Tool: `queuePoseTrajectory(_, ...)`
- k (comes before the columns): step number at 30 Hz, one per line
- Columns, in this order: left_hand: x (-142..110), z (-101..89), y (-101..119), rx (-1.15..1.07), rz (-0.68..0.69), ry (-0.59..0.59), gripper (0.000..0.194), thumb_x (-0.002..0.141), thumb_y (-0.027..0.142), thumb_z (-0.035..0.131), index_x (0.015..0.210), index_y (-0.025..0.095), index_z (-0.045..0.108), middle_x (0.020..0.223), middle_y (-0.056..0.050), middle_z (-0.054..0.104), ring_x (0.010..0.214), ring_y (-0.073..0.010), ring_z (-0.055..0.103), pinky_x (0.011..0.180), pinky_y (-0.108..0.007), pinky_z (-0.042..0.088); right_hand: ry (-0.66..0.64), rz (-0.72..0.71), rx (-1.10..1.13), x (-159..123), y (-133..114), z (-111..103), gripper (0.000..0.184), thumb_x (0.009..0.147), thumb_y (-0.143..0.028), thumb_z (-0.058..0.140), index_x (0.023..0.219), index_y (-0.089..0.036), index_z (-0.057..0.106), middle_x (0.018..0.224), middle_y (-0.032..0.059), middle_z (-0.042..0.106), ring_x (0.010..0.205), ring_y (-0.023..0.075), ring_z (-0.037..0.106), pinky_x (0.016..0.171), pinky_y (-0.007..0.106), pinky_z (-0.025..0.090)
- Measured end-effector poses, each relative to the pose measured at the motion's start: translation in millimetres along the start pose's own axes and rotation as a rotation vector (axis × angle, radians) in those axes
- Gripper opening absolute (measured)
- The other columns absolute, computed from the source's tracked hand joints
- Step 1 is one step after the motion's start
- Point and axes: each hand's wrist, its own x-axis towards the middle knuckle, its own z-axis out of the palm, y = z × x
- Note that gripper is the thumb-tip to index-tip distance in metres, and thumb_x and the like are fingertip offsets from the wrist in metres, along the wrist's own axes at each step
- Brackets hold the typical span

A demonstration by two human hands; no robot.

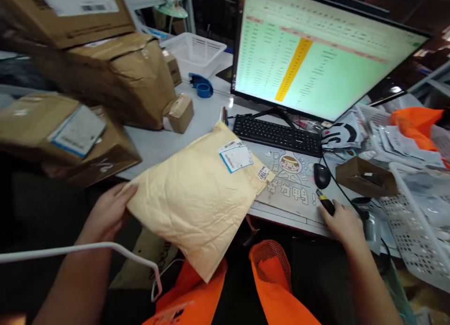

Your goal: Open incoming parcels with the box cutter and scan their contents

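Note:
My left hand (111,211) grips the lower left corner of a padded envelope (191,189), thumb on top. The cream envelope is large, creased and tilted, its right part over the desk and its lower corner hanging past the front edge. A white and blue shipping label (236,157) is stuck near its upper right side, with a smaller printed sticker (263,173) at the edge. At the desk's right front, my right hand (342,219) is closed around a yellow and black utility knife (326,203). A black mouse (321,176) lies just beyond that hand.
Cardboard boxes (140,81) are stacked on the left. A monitor (316,57) and a keyboard (277,133) stand at the back. A blue tape dispenser (202,86) sits near a white basket (195,46). On the right are an open small box (367,177) and a perforated basket (415,231).

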Motion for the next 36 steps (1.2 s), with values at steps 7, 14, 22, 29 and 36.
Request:
queuePoseTrajectory(7, -48.9, 12.4, 149.3, 0.375, 1.128, 0.21, 0.041, 0.098, 0.05, 0.059, 0.085, 0.013, 0.071, 0.079, -0.003, 0.064, 0.077, -0.0122, 0.055, 0.074, -0.023, 0.044, 0.271, -0.075, 0.314, -14.7, 7.9, 20.5, 0.065, 0.094, -0.046, 0.042, 0.133, 0.003, 0.063, 0.121, 0.0319, 0.063, 0.119, 0.0445, 0.061, 0.103, 0.058, 0.05)
queuePoseTrajectory(14, -106.4, 39.1, 212.9, 0.391, 1.557, 0.322, 0.046, 0.105, 0.053, 0.049, 0.092, 0.017, 0.074, 0.098, -0.003, 0.075, 0.099, -0.012, 0.07, 0.095, -0.026, 0.054, 0.756, -0.466, 0.828, -69.6, -62.6, -104.0, 0.046, 0.099, -0.051, 0.053, 0.13, -0.019, 0.064, 0.112, 0.0148, 0.067, 0.107, 0.032, 0.065, 0.099, 0.049, 0.053)
queuePoseTrajectory(22, -170.6, 51.2, 225.8, 0.782, 1.392, 0.166, 0.057, 0.108, 0.052, 0.035, 0.108, 0.011, 0.075, 0.118, -0.005, 0.074, 0.127, -0.0196, 0.065, 0.113, -0.037, 0.046, 0.566, -1.01, 0.916, -38.6, -185.9, -226.4, 0.024, 0.095, -0.035, 0.059, 0.108, -0.017, 0.066, 0.102, 0.0051, 0.066, 0.105, 0.0264, 0.064, 0.096, 0.048, 0.053)
queuePoseTrajectory(29, -173.9, 54.4, 254.3, 0.886, 1.108, -0.054, 0.06, 0.094, 0.054, 0.052, 0.115, 0.001, 0.072, 0.134, -0.004, 0.068, 0.154, -0.0348, 0.036, 0.101, -0.029, 0.047, 0.547, -1.106, 0.925, -5.2, -224.3, -235.0, 0.014, 0.093, -0.023, 0.054, 0.102, -0.015, 0.061, 0.094, 0.0026, 0.06, 0.105, 0.0241, 0.062, 0.096, 0.045, 0.049)
queuePoseTrajectory(36, -167.7, 66.9, 256.4, 1.102, 1.324, 0.088, 0.04, 0.096, 0.042, 0.053, 0.109, 0.015, 0.079, 0.111, -0.01, 0.077, 0.117, -0.0318, 0.069, 0.097, -0.043, 0.051, 0.61, -1.046, 0.912, -16.2, -214.2, -233.3, 0.01, 0.094, -0.03, 0.059, 0.093, -0.021, 0.057, 0.09, 0.0035, 0.061, 0.095, 0.0244, 0.062, 0.089, 0.044, 0.052)
